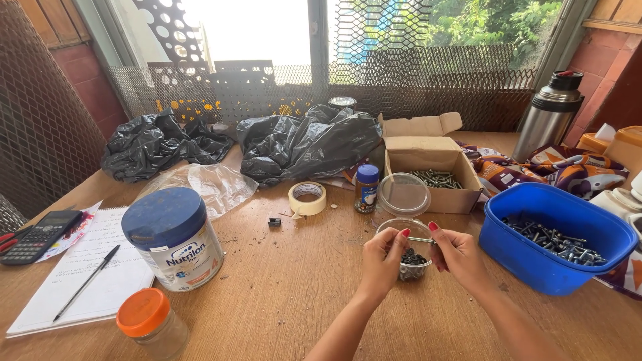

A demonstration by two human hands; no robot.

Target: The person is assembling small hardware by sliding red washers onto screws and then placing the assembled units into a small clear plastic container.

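My left hand and right hand pinch a thin metal screw above a clear plastic cup, mid-right on the scuffed wooden table; mesh-screened window behind.

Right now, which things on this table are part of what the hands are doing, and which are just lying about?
In use:
left hand and right hand, pinching one screw
clear cup of dark hardware
blue tub of screws
cardboard box of screws

Lying about:
milk tin
tape roll
notebook, pen
calculator
flask
black bags
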